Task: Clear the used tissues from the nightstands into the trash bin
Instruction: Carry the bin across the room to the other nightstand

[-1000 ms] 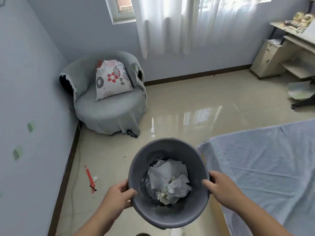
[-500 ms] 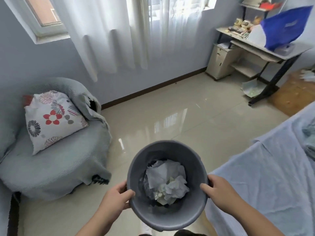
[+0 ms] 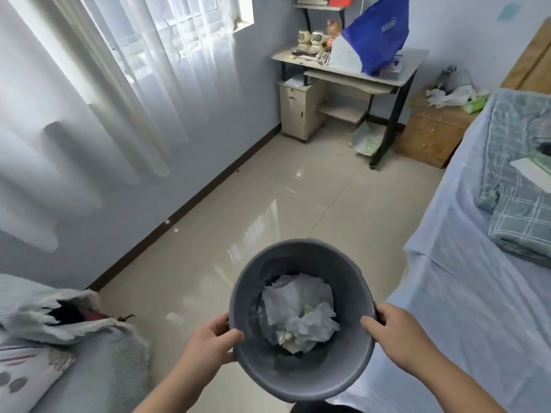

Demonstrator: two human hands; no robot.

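Gripping trash bin (image 3: 301,380); base hidden

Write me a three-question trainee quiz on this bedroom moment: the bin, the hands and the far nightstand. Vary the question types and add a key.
1. True or false: the left hand and the right hand both grip the rim of the grey trash bin.
2. What lies inside the bin? A) crumpled white tissues B) a blue bag C) nothing
3. Fill in: more white tissues lie on the wooden ______ between the desk and the bed.

Key: 1 true; 2 A; 3 nightstand.
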